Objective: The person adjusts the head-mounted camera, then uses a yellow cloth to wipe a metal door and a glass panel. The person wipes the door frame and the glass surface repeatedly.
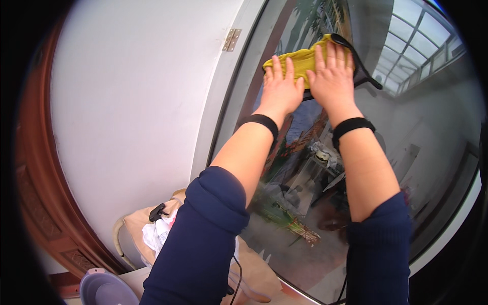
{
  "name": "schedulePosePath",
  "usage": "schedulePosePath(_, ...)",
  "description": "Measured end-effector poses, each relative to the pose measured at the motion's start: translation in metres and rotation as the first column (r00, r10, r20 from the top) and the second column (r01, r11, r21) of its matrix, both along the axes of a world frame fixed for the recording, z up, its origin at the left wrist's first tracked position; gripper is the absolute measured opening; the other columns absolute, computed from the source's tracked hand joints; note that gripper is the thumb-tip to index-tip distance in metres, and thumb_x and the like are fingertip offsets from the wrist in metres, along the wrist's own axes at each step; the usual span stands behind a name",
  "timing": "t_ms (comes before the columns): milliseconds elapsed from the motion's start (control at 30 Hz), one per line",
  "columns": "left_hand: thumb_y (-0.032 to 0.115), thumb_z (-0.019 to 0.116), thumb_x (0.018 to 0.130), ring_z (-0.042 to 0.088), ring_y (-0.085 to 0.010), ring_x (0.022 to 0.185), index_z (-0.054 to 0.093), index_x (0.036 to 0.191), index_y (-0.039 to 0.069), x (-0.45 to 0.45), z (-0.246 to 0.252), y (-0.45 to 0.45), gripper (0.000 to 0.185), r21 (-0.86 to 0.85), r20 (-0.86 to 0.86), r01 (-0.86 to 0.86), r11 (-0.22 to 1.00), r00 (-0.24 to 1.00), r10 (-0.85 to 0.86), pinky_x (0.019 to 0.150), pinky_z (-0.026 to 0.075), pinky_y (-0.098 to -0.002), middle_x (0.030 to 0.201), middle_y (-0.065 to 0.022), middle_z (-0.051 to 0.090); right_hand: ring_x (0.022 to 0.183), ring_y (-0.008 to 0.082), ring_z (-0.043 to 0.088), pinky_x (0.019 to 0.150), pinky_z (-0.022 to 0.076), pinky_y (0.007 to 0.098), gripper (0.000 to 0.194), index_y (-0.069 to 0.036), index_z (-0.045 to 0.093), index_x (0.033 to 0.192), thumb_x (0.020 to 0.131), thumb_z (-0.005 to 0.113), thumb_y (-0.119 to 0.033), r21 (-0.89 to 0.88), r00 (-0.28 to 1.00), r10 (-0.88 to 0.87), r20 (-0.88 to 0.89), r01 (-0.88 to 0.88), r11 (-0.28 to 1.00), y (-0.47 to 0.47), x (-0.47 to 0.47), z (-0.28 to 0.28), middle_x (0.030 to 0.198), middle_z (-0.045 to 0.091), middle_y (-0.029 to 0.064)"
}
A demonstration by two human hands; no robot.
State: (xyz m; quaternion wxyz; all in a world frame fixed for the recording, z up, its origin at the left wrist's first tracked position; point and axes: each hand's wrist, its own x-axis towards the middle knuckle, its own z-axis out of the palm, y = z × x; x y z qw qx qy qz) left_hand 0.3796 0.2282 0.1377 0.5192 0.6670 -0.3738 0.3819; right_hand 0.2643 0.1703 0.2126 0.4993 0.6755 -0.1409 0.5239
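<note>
A yellow cloth with a black edge (301,65) lies flat against a large glass pane (411,114). Both palms press on it, side by side, near the top of the view. My left hand (281,87) covers the cloth's left part with the fingers spread. On its right part rests my right hand (333,74), fingers pointing up and slightly apart. A dark flap of the cloth sticks out to the right of that hand. Black bands circle both wrists, and the navy sleeves are pushed up to the elbows.
A spray bottle with a black trigger head (157,212) and white cloth or plastic lie on brown paper (135,225) at lower left. A purple basin (108,289) stands below. A white wall (129,95), a metal hinge (231,39) and a brown door (36,171) are on the left.
</note>
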Motion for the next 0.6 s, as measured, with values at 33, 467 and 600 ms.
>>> schedulePosePath(33, 0.047, 0.041, 0.105, 0.022, -0.0555, 0.151, 0.021, 0.163, 0.004, 0.015, -0.013, 0.004, 0.075, 0.003, -0.039, 0.011, 1.000, 0.999, -0.011, 0.126, 0.020, -0.0531, 0.167, -0.0337, 0.011, 0.155, 0.0354, 0.025, 0.127, 0.0117, 0.0540, 0.070, -0.009, 0.042, 0.157, 0.099, 0.054, -0.045, 0.020, 0.999, 0.013, -0.031, -0.012, 1.000, 0.004, 0.016, -0.010, 0.164, 0.034, 0.0181)
schedulePosePath(467, 0.048, 0.037, 0.102, 0.010, -0.0639, 0.149, 0.003, 0.163, -0.001, 0.078, -0.221, -0.014, 0.085, 0.425, -0.581, 0.141, 0.894, 0.800, 0.150, 0.124, 0.016, -0.0609, 0.162, -0.0440, -0.003, 0.157, 0.0290, 0.021, 0.129, 0.0084, 0.0505, 0.060, -0.012, 0.050, 0.153, 0.100, 0.051, -0.041, 0.229, 0.848, 0.147, -0.510, -0.032, 0.973, 0.011, 0.049, -0.194, 0.166, 0.034, 0.0098)
schedulePosePath(600, 0.049, 0.037, 0.101, 0.017, -0.0614, 0.149, 0.005, 0.164, 0.002, -0.015, -0.232, -0.027, 0.085, 0.094, -0.850, 0.214, 0.972, 0.525, -0.034, 0.122, 0.021, -0.0624, 0.164, -0.0415, 0.000, 0.157, 0.0269, 0.021, 0.129, 0.0092, 0.0515, 0.057, -0.019, 0.047, 0.155, 0.103, 0.042, -0.043, 0.093, 0.821, -0.032, -0.570, 0.103, 0.990, 0.004, -0.024, -0.206, 0.167, 0.033, 0.0061)
